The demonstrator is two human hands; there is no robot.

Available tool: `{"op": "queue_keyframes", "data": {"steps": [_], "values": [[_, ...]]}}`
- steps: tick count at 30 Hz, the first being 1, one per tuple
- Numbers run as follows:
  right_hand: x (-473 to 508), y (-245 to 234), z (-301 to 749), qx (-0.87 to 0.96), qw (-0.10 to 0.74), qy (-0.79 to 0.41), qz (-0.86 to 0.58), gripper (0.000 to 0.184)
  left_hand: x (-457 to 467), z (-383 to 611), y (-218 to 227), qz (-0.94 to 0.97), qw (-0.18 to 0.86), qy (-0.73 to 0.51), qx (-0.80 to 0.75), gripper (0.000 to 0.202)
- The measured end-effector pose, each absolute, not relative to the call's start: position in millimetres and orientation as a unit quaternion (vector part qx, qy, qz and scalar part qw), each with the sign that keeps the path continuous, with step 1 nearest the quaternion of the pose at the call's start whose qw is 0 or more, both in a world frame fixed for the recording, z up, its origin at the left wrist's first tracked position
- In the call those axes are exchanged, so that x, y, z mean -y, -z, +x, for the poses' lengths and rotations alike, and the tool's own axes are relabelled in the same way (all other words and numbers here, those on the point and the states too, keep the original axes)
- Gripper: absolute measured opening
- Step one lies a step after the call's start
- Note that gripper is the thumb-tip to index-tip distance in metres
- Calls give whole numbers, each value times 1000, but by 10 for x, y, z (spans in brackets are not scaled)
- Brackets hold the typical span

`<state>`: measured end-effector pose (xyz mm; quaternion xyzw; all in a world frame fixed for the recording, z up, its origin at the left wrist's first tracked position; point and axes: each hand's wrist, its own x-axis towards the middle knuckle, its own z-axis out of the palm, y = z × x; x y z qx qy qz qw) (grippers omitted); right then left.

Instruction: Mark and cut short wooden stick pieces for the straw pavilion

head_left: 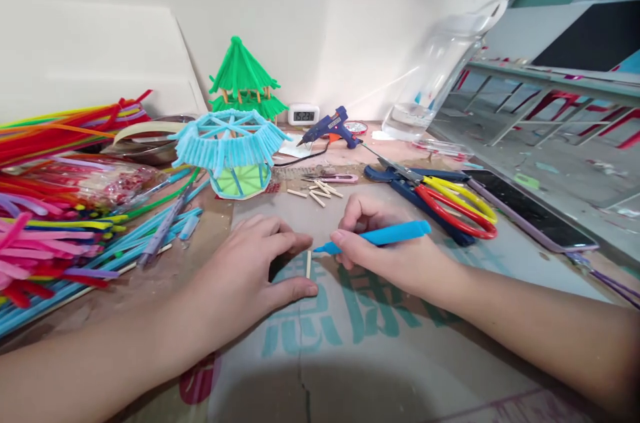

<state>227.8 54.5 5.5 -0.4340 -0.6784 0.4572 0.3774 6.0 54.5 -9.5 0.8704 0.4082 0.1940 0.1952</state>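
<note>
Between the thumb and fingertips of my left hand (250, 263) a short wooden stick (309, 265) stands roughly end to end. My right hand (385, 250) grips a blue marker (395, 234), whose tip is at or very close to the stick's upper end; actual contact is too fine to tell. Beyond my hands lie several more cut wooden sticks (320, 191) in a loose pile. A small pavilion model of light blue pipe cleaners (227, 140) with a green base stands behind my left hand. Behind it is a green pointed roof model (243, 70).
Pipe cleaners (45, 243) in many colours heap at the left. Red-and-yellow-handled scissors (455, 210), dark blue pliers (390, 175) and a phone (530, 206) lie right. Farther back are a glue gun (327, 126), a digital clock (303, 114), a pink craft knife (337, 178) and a clear water jug (425, 83).
</note>
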Motion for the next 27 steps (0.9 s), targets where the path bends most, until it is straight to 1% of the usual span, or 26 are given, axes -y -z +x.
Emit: {"op": "queue_keyframes", "data": {"steps": [4,7,11,15,21,27], "values": [[-539,-110,2279,686,402,-433,-425,19,-520,55,69,874,185,-202,-402,33],[-529,-137,2296,703,386,-435,-409,16,-510,51,33,879,183,-202,-391,26],[-515,-120,2319,706,362,-458,-402,15,-523,34,-14,885,192,-181,-385,26],[-501,-86,2310,700,368,-458,-406,18,-550,16,-5,889,198,-169,-377,25],[-494,-53,2288,697,368,-459,-409,19,-551,34,90,878,189,-197,-393,29],[-501,-40,2275,698,357,-458,-419,18,-556,46,106,875,199,-206,-390,28]]}}
